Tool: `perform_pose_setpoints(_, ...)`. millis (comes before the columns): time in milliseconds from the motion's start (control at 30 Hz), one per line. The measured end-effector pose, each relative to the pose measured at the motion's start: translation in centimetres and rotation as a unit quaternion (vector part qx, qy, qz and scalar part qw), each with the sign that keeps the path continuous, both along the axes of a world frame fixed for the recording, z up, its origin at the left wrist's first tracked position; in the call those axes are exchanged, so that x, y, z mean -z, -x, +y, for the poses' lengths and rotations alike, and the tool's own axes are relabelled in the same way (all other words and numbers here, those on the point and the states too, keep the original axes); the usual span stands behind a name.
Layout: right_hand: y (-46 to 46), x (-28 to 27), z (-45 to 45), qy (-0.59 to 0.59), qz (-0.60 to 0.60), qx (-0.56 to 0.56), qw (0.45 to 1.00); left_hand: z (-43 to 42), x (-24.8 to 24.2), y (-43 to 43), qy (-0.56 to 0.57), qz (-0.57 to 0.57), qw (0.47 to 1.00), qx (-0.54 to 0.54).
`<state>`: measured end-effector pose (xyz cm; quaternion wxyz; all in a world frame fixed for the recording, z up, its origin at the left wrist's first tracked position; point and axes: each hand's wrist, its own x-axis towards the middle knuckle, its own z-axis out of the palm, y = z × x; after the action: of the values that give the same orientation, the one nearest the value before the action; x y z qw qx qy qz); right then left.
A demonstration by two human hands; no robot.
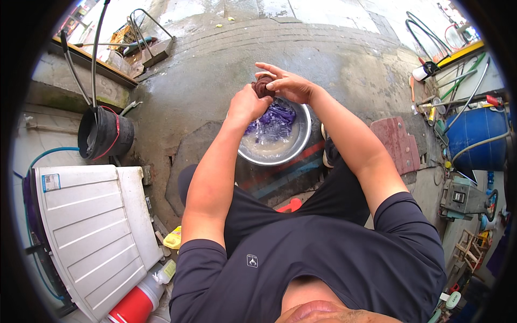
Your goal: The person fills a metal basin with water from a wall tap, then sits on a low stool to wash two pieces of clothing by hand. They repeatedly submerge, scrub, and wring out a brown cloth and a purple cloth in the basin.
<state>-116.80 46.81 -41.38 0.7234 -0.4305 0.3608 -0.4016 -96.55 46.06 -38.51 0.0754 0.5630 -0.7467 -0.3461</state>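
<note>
A bunched, twisted dark brown cloth is held above a round metal basin. My left hand is closed around its near side. My right hand holds the far side, with the thumb pressed on the cloth and the upper fingers stretched out. Water drips from the cloth into the basin. Below my hands, a wet purple cloth lies partly sunk in cloudy, greyish water. The basin stands on the ground between my knees; my left wrist hides part of its left rim.
On the left are a black bucket, a white ribbed plastic panel and a yellow container. To the right lie a reddish mat and a blue drum. A metal dustpan stands far left. The concrete floor is wet.
</note>
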Motion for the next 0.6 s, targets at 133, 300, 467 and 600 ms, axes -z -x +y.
perform_pose_setpoints(133, 2.4, 7.9, -0.6, -0.095, 0.136, -0.009, 0.986, -0.8, 2.1, -1.4, 0.029, -0.064, 0.998, 0.009)
perform_pose_setpoints(300, 2.2, 22.2, 2.3, -0.012, 0.53, -0.089, 0.843, -0.6, 3.8, -2.0, 0.079, -0.098, 0.99, 0.058)
perform_pose_setpoints(467, -1.2, 29.3, 7.9, -0.02, 0.646, -0.261, 0.717, 0.1, 4.7, -1.4, 0.041, -0.137, 0.98, 0.137)
perform_pose_setpoints(600, -3.4, 29.9, 8.8, 0.04, 0.669, -0.251, 0.699, 0.6, 6.0, -1.1, 0.015, -0.16, 0.971, 0.175)
